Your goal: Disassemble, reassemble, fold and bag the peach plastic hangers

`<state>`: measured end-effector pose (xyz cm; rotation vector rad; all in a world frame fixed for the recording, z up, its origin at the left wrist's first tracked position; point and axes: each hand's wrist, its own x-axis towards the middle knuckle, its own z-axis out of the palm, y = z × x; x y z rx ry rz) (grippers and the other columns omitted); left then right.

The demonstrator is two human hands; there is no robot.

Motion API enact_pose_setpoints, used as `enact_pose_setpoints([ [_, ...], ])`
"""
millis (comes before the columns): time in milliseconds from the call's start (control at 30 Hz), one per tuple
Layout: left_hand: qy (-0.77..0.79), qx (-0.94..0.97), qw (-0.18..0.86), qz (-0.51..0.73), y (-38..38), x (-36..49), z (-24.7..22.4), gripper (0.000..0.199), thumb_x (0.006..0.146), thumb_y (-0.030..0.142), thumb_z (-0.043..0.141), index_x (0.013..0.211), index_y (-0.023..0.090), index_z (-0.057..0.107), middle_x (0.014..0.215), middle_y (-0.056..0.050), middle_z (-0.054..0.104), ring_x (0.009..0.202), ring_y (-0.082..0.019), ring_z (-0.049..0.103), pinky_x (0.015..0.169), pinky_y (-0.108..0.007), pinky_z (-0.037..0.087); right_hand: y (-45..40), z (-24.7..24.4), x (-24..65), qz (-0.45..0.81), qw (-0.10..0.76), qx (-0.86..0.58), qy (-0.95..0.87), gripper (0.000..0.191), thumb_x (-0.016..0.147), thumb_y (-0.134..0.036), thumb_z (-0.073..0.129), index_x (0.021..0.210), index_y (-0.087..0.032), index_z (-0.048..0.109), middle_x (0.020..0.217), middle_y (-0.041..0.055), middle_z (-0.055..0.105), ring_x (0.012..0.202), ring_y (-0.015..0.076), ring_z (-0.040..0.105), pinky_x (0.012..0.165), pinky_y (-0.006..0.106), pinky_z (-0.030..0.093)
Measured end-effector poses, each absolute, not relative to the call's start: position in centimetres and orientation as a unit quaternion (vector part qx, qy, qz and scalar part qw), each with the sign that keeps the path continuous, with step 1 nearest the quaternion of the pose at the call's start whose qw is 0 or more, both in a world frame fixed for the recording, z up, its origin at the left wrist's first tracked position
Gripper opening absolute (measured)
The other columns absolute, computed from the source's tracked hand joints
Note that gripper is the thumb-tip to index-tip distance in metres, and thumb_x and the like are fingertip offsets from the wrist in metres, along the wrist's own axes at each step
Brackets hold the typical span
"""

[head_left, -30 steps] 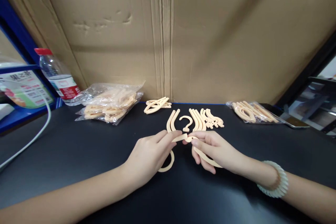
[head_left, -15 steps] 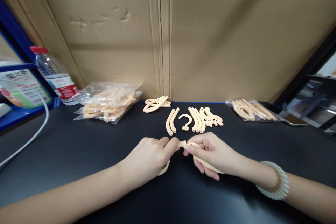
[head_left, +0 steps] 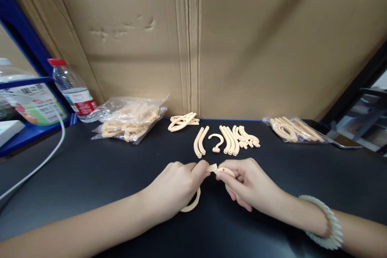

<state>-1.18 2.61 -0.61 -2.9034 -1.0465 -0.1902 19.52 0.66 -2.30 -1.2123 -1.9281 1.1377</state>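
My left hand (head_left: 181,183) is closed around a beige plastic hanger hook (head_left: 193,205); its curve shows below my fingers and its flat end sticks out to the right. In my right hand (head_left: 249,183) is a curved beige hanger arm (head_left: 226,171), pinched near its end, where a small hole shows. The two ends meet or nearly meet between my hands; whether they are joined I cannot tell. Beyond them lie a loose hook (head_left: 220,142), two curved arms (head_left: 199,143) to its left, several more arms (head_left: 229,141) to its right and a cluster of hooks (head_left: 246,137).
Clear bags of beige parts lie at the left (head_left: 130,121) and right (head_left: 293,129). A small pile of beige parts (head_left: 183,121) sits by the cardboard wall (head_left: 136,28). At far left are a red-capped bottle (head_left: 75,92), a blue shelf (head_left: 18,145) and a white cable (head_left: 45,161).
The view has shifted slightly. More of the hook's curve now shows below my left hand, and less of the arm shows along my right hand. Both hands keep hold of their pieces.
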Motion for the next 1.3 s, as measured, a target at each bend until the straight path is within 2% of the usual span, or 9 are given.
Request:
enact_pose_setpoints([
  [233,-0.334,-0.936,-0.032,-0.108,2.7,-1.1,-0.6,0.022,0.1,0.022,0.03,0.083,0.02,0.045,0.063,0.004,0.044,0.046,-0.012,0.032,0.046,-0.025,0.021,0.6,-2.2,19.5,0.355,0.303,-0.451,-0.761,0.039,0.098,-0.034,0.04,0.061,-0.019,0.042,0.044,-0.007,0.044,0.03,0.0051,0.044,0.033,0.015,0.03],
  [400,-0.392,-0.891,-0.154,-0.167,2.9,-1.0,-0.8,0.027,0.098,0.026,0.028,0.075,0.022,0.041,0.054,0.007,0.03,0.044,-0.011,0.026,0.045,-0.023,0.02,0.1,-2.3,19.9,0.116,0.301,-0.353,-0.878,0.03,0.098,-0.024,0.039,0.073,-0.018,0.055,0.059,0.0001,0.056,0.047,0.0104,0.05,0.046,0.023,0.036],
  [500,-0.399,-0.869,-0.213,-0.198,2.7,-0.9,-0.7,0.03,0.098,0.031,0.028,0.076,0.021,0.046,0.055,0.007,0.035,0.045,-0.011,0.031,0.047,-0.023,0.025,0.6,-2.0,20.5,0.06,0.348,-0.34,-0.872,0.023,0.098,-0.02,0.041,0.086,-0.018,0.061,0.069,0.0027,0.064,0.055,0.012,0.056,0.054,0.025,0.042],
  [567,-0.402,-0.852,-0.254,-0.221,2.6,-0.8,-0.7,0.032,0.097,0.034,0.031,0.078,0.02,0.051,0.056,0.006,0.041,0.048,-0.011,0.039,0.05,-0.023,0.03,1.4,-1.5,21.2,0.016,0.398,-0.331,-0.855,0.017,0.096,-0.018,0.046,0.092,-0.018,0.063,0.081,0.005,0.068,0.069,0.0147,0.063,0.065,0.027,0.048],
  [667,-0.448,-0.772,-0.371,-0.256,3.0,-0.8,-0.8,0.033,0.094,0.043,0.038,0.079,0.019,0.054,0.051,0.007,0.04,0.042,-0.01,0.038,0.043,-0.02,0.029,3.2,-0.1,23.0,-0.084,0.457,-0.347,-0.815,0.016,0.093,-0.017,0.051,0.088,-0.019,0.066,0.093,0.0087,0.067,0.085,0.0197,0.063,0.075,0.034,0.05],
  [767,-0.47,-0.66,-0.51,-0.288,3.8,-0.8,-1.0,0.034,0.089,0.053,0.045,0.083,0.02,0.052,0.044,0.01,0.04,0.032,-0.008,0.032,0.034,-0.017,0.027,5.0,1.0,25.4,-0.148,0.477,-0.395,-0.771,0.016,0.091,-0.018,0.054,0.087,-0.018,0.069,0.09,0.009,0.065,0.08,0.0192,0.063,0.069,0.032,0.051],
  [900,-0.429,-0.586,-0.599,-0.336,4.4,-1.1,-0.8,0.034,0.084,0.051,0.06,0.085,0.018,0.053,0.049,0.006,0.056,0.039,-0.007,0.048,0.043,-0.016,0.04,7.4,0.9,28.8,-0.142,0.418,-0.437,-0.783,0.024,0.092,-0.015,0.049,0.095,-0.021,0.072,0.094,0.0065,0.071,0.082,0.0182,0.067,0.072,0.032,0.054],
  [1000,-0.399,-0.546,-0.642,-0.362,4.6,-1.4,-0.5,0.032,0.084,0.046,0.064,0.085,0.017,0.052,0.058,0.001,0.064,0.05,-0.009,0.058,0.054,-0.019,0.049,9.0,-0.5,30.4,-0.119,0.373,-0.428,-0.814,0.027,0.091,-0.014,0.047,0.093,-0.019,0.074,0.097,0.0078,0.072,0.085,0.019,0.069,0.076,0.034,0.056],
  [1300,-0.381,-0.49,-0.672,-0.404,4.8,-1.9,-0.3,0.02,0.089,0.033,0.063,0.085,0.017,0.051,0.08,-0.004,0.073,0.073,-0.014,0.069,0.079,-0.03,0.054,10.3,-2.7,31.0,-0.079,0.305,-0.42,-0.851,0.036,0.086,-0.004,0.042,0.099,-0.016,0.073,0.103,0.0092,0.072,0.092,0.0183,0.069,0.084,0.035,0.058],
])
